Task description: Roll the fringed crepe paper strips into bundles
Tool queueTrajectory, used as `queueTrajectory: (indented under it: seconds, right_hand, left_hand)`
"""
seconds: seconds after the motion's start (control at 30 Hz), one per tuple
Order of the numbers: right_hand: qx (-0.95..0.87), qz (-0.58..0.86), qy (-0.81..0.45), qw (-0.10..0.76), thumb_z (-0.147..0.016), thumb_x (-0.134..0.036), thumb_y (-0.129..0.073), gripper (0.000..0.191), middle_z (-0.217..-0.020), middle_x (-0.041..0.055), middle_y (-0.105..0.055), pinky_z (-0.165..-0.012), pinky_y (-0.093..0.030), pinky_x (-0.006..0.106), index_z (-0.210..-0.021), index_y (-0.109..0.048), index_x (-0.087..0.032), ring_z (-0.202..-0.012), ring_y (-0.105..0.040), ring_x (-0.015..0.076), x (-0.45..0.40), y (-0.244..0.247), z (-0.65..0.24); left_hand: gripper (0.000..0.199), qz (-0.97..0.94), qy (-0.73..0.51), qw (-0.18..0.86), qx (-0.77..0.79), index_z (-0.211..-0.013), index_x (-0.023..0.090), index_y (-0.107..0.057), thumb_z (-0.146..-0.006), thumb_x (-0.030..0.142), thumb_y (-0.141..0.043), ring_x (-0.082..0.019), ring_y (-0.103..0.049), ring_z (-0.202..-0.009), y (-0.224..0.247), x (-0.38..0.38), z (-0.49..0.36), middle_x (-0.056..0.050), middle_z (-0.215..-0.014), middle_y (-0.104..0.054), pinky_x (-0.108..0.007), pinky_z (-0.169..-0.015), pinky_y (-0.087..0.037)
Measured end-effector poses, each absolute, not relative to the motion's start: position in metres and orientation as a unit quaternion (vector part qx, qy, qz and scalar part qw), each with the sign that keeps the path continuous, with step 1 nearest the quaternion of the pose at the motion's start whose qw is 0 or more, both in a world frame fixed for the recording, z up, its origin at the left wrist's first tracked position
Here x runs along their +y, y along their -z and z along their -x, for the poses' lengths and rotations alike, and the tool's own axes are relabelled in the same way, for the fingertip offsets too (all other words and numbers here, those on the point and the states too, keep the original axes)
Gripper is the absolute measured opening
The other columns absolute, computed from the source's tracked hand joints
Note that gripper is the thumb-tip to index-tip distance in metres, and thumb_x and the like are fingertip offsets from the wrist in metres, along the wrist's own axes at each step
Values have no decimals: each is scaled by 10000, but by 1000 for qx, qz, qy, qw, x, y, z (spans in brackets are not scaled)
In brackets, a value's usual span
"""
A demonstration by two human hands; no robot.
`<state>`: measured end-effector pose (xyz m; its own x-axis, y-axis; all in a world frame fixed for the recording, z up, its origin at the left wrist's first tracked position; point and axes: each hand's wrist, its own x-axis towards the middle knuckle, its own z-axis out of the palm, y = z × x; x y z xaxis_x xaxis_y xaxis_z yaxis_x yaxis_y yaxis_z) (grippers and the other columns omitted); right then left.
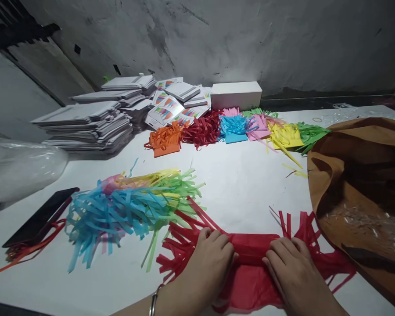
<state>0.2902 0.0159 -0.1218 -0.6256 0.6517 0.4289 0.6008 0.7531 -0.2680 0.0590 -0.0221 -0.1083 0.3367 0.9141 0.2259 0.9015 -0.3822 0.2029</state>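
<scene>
Red tissue paper (250,281) with fringe-cut strips at both ends lies on the white table in front of me. My left hand (212,256) is curled over the left part of its folded upper band, fingers closed on the paper. On the right part of the same band, my right hand (291,265) is closed too, fingertips pressing the paper. A plain stretch of red shows between the hands. Left of it lies a loose pile of blue fringed tissue (118,208), with pink, yellow and green tissue beside and under the blue.
Orange (166,142), dark red, blue, pink, yellow and green tassel bundles form a row at the back. Stacked white cartons (85,120) and a white box (236,94) stand behind. A black phone-like object (41,217) lies left; an open brown bag (329,175) sits right.
</scene>
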Motion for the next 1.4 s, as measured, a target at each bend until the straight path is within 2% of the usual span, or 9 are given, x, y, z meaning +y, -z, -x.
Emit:
queueTrajectory:
  seconds: [0.27,0.4,0.53,0.73,0.83,1.03,1.13,1.23,1.4]
  right_hand:
    - [-881,436,47,177,-954,-136,-432,289,-688,34,-541,-824,-342,501,-712,-538,-253,-711,-476,271,19,126,-282]
    - [-882,424,83,190,-872,-70,-472,222,-942,128,-668,-946,-335,566,-953,-651,-174,-926,-559,321,15,117,-275]
    - [-915,293,22,278,-810,3,-476,304,-893,87,-670,-1020,-337,462,-996,-677,-130,-901,-557,256,9,115,-263]
    - [-914,268,-58,300,-848,35,-445,258,-769,64,-590,-798,-372,379,-841,-650,-121,-741,-463,208,9,117,-260]
    - [-903,281,-104,308,-929,-14,-457,246,-767,40,-564,-746,-342,347,-782,-597,-153,-734,-454,191,9,113,-259]
    - [-933,249,32,260,-817,15,-423,272,-719,39,-562,-955,-347,427,-782,-621,-167,-722,-442,215,8,117,-267]
    - [-931,256,41,255,-791,-2,-432,282,-819,63,-636,-1054,-289,466,-878,-645,-167,-862,-526,248,9,123,-282]
    - [-917,306,16,254,-844,-24,-414,309,-982,82,-678,-1046,-281,477,-995,-634,-182,-1008,-560,269,11,129,-291]
    - [-901,380,0,210,-984,-114,-381,268,-868,37,-620,-896,-324,452,-833,-565,-238,-839,-536,250,14,131,-285]
  left_hand:
    - [255,-797,-11,42,603,-732,182,-682,-965,200,-580,-228,-600,-725,91,-3,-69,-48,-748,-706,-413,-741,-353]
    - [258,-799,-18,46,600,-716,173,-686,-952,209,-588,-241,-615,-715,98,0,-70,-64,-721,-706,-426,-736,-372]
    - [270,-804,-34,59,591,-679,176,-655,-944,190,-607,-222,-596,-679,98,4,-66,-45,-688,-690,-427,-745,-388]
    - [7,-849,-154,-2,505,-944,189,-631,-948,188,-625,-234,-571,-931,84,-4,-52,-41,-994,-695,-524,-1029,-301]
    - [115,-902,-155,-14,403,-955,187,-621,-998,136,-527,-209,-550,-921,87,-11,-49,-15,-921,-672,-528,-1105,-214]
    - [194,-898,-168,16,407,-846,184,-595,-1012,147,-503,-188,-505,-817,102,-14,-47,2,-799,-625,-467,-1007,-265]
    - [161,-874,-198,70,438,-846,198,-597,-993,152,-549,-179,-501,-802,107,-20,-46,15,-798,-638,-412,-905,-297]
    - [108,-838,-196,90,501,-874,203,-614,-966,153,-588,-186,-513,-817,107,-27,-50,12,-843,-666,-403,-859,-303]
    - [118,-794,-71,70,600,-818,175,-630,-918,145,-575,-238,-528,-811,95,-23,-64,-47,-847,-658,-462,-837,-331]
